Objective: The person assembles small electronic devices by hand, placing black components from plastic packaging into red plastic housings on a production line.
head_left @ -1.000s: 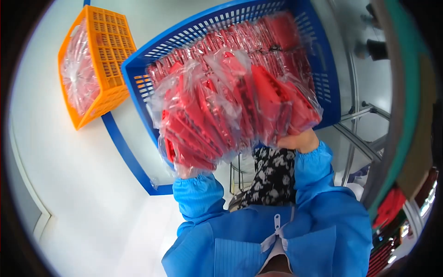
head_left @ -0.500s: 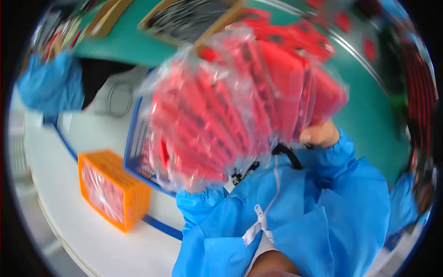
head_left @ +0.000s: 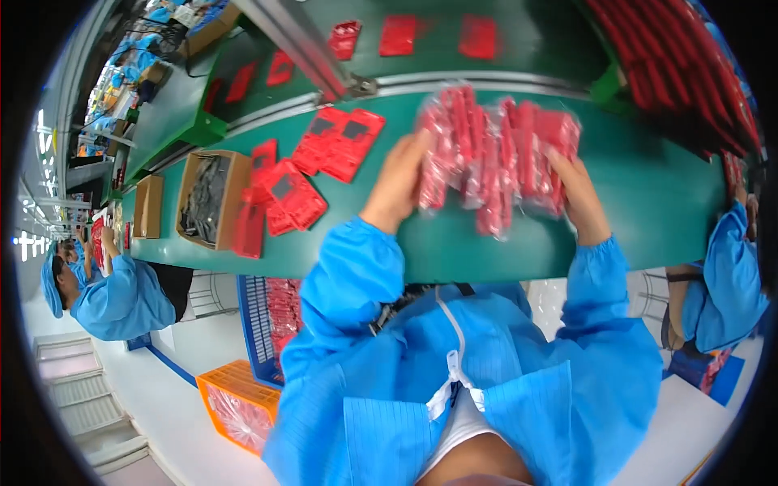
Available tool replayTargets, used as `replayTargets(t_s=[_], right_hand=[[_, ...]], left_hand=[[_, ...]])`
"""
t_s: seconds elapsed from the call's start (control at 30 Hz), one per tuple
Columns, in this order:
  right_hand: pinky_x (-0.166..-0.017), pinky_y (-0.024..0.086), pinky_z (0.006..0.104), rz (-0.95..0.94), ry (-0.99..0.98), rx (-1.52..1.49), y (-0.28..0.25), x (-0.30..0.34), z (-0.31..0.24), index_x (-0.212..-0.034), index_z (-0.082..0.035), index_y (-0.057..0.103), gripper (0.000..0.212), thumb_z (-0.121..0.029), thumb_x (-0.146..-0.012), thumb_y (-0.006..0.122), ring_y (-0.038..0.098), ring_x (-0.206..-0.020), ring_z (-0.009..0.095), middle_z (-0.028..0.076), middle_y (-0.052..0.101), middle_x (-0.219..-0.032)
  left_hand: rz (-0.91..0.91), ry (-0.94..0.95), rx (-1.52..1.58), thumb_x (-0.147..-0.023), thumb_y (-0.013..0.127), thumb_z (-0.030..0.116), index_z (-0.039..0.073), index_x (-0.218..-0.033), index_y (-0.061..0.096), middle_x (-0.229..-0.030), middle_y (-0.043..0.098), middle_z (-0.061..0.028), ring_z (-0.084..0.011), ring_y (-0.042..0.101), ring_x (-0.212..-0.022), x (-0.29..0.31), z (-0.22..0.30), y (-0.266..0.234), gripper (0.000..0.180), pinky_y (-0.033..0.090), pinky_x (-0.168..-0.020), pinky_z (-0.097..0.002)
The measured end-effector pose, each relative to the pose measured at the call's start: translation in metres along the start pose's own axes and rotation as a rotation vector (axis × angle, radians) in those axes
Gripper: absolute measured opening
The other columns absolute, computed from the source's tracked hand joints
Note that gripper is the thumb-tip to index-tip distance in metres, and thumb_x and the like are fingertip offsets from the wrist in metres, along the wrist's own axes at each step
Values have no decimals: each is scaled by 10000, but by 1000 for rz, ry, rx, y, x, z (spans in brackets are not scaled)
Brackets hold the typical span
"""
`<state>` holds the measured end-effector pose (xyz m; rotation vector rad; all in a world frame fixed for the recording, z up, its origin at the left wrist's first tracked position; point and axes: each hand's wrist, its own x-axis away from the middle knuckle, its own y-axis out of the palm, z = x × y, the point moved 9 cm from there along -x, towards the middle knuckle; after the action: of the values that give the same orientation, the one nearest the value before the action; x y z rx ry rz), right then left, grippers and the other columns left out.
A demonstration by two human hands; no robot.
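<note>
A row of flat red parts in clear plastic bags (head_left: 486, 158) is on or just above the green worktable (head_left: 356, 255). My left hand (head_left: 403, 180) presses against the left end of the row, and my right hand (head_left: 579, 194) grips its right end. The bundle is squeezed between both hands, with some bags sticking out lower in the middle. Left of my left hand lie several unbagged red plates (head_left: 352, 150), some with dark rectangular patches. The bundle is slightly blurred.
An open cardboard box (head_left: 233, 202) of black pieces stands at the left. Below the table edge are a blue basket (head_left: 256, 320) of bagged red parts and an orange crate (head_left: 235, 374). A metal rail (head_left: 519, 81) runs behind. Co-workers (head_left: 121, 296) are on both sides.
The bagged red bundle has moved from close over my body, above the blue basket, forward to the worktable. Both hands moved with it, and the view has swung toward the table.
</note>
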<state>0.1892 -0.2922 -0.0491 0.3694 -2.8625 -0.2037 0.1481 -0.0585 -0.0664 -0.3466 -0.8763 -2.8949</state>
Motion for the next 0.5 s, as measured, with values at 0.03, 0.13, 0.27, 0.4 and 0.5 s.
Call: replayTargets(t_s=[0.03,0.13,0.27,0.4,0.5], right_hand=[[-690,455,270,37,-24,191,-14,-10,-7,-1039,10,576,380,-328,-869,545,604,-778,146,67,643,-915],[-646,439,328,204,-424,896,-24,-25,-41,-1002,40,540,479,-418,-869,503,591,-730,247,149,631,-839],[-786,442,353,363,-616,702,-42,-8,-54,-1162,26,490,557,-427,-841,541,569,-892,307,197,582,-999],[-884,401,372,127,-1041,781,22,67,-83,-1187,-41,504,573,-309,-713,686,487,-1062,302,170,536,-1119],[-867,396,408,-132,-1165,1229,101,114,-56,-1201,-101,499,622,-193,-620,704,482,-1037,320,146,517,-1117]], left_hand=[[113,137,-238,-894,528,299,-9,-1041,551,-953,605,-64,-130,565,-850,-2,19,-3,342,457,-755,-266],[452,561,-1088,-887,503,335,-64,-1196,469,-1138,558,-207,-277,538,-1061,14,65,-24,506,404,-904,-330],[302,608,-701,-877,517,311,-16,-1296,376,-1192,523,-204,-274,488,-1131,39,64,-13,549,367,-947,-336],[157,751,-1530,-687,729,209,153,-1350,337,-1389,269,-210,-331,350,-1247,80,44,16,772,325,-993,-385],[173,739,-1720,-693,727,194,176,-1339,351,-1364,287,-236,-378,352,-1226,78,27,10,747,349,-978,-410]])
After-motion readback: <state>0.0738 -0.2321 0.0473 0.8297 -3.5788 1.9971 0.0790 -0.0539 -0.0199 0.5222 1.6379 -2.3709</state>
